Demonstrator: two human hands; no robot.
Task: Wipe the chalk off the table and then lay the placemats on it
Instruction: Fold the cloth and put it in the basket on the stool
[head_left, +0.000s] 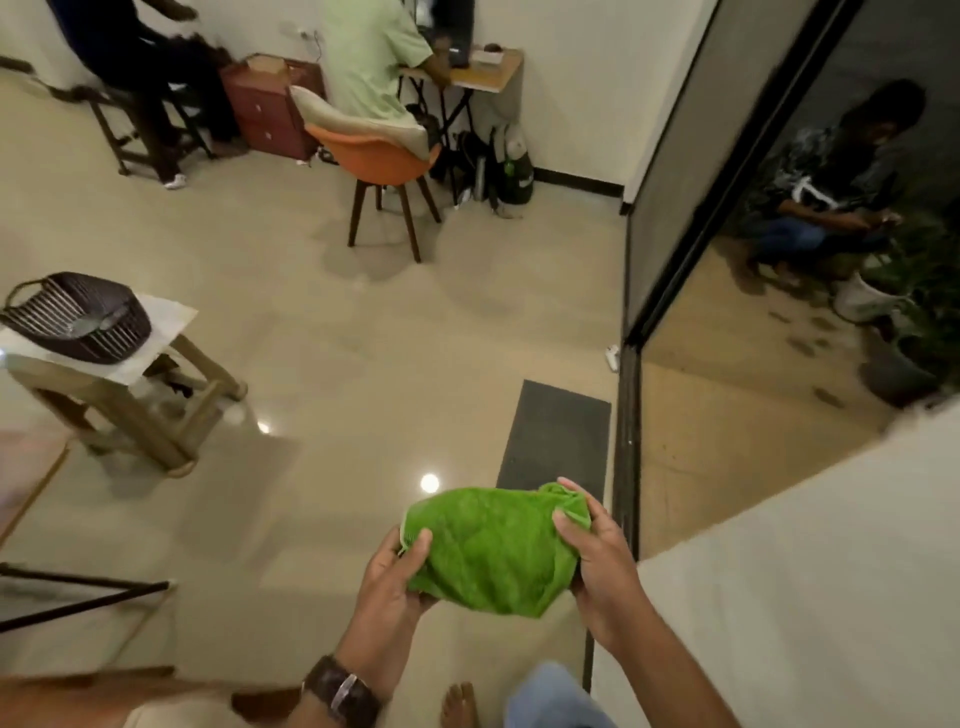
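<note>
1. Head view: one green microfibre cloth (493, 551) held at 6 o'clock, above the floor.
2. Left hand (397, 577) grips its 9 o'clock edge, thumb on top.
3. Right hand (597, 551) pinches the bunched 3 o'clock corner.
4. Looks soft, light and floppy; best held by the edges. No placemats in sight.

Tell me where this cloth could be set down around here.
Both hands, left and right, grip the green cloth. Bare floor lies between stool, orange chair and dark mat. The stool top is crowded by a basket.
</note>
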